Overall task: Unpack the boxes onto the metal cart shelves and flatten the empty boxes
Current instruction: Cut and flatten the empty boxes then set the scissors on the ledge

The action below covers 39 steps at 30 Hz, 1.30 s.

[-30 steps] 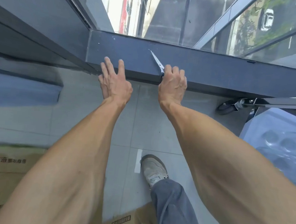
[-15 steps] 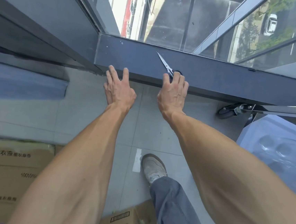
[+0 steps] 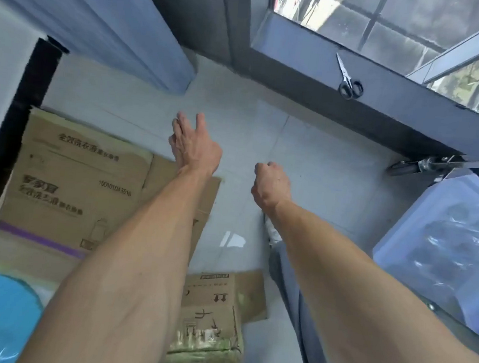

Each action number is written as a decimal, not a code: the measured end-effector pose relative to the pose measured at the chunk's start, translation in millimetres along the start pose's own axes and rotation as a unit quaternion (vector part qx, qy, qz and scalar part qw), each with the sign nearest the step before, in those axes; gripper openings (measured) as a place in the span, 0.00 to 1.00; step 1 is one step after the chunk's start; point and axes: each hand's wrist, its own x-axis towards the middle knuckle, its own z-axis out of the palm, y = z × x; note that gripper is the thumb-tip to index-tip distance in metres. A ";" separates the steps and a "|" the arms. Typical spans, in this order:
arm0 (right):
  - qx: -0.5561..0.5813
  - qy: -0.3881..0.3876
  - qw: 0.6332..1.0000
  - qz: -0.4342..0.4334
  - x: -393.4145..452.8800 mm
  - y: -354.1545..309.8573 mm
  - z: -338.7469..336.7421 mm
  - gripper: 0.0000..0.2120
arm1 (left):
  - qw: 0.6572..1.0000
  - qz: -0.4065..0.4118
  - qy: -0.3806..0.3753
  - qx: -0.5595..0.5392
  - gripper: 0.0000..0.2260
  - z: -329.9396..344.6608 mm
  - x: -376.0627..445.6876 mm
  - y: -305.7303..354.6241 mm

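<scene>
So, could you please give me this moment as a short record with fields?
left hand: open, fingers spread, above the flat box's edge
right hand: fist, holding nothing visible
scissors: closed, on the window ledge, away from both hands
flat box: lying on the floor, printed side up
small box: on the floor near the leg
cart: castor visible at right

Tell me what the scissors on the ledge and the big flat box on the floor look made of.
Scissors: bright, shiny blades, probably steel; dark loops that look like plastic. Box: matte brown cardboard with printed text and creased flaps. Ledge: smooth dark grey, likely painted metal, though that is uncertain.
</scene>
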 end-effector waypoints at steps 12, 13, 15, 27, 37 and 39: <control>-0.070 -0.195 0.974 -0.096 -243.7 -134.4 216.4 0.14 | 0.993 -0.107 -0.041 -0.003 0.28 6.7 -264.6 -273.1; -0.085 -0.203 0.970 -0.103 -263.0 -136.3 239.3 0.14 | 0.989 -0.134 -0.053 -0.012 0.27 16.8 -292.2 -293.4; -0.122 -0.206 0.964 -0.115 -286.1 -132.0 273.4 0.14 | 0.983 -0.169 -0.066 -0.031 0.27 35.5 -330.7 -317.2; -0.234 -0.179 0.933 -0.209 -344.0 -102.7 362.5 0.15 | 0.924 -0.354 -0.052 -0.138 0.36 161.0 -489.0 -383.3; -0.107 -0.053 0.949 -0.293 -409.5 -176.2 283.9 0.06 | 0.862 -0.453 -0.016 -0.229 0.35 79.3 -524.8 -381.2; -0.006 -0.074 0.962 -0.264 -422.1 -212.0 265.0 0.06 | 0.858 -0.459 0.006 -0.232 0.32 46.7 -528.2 -402.5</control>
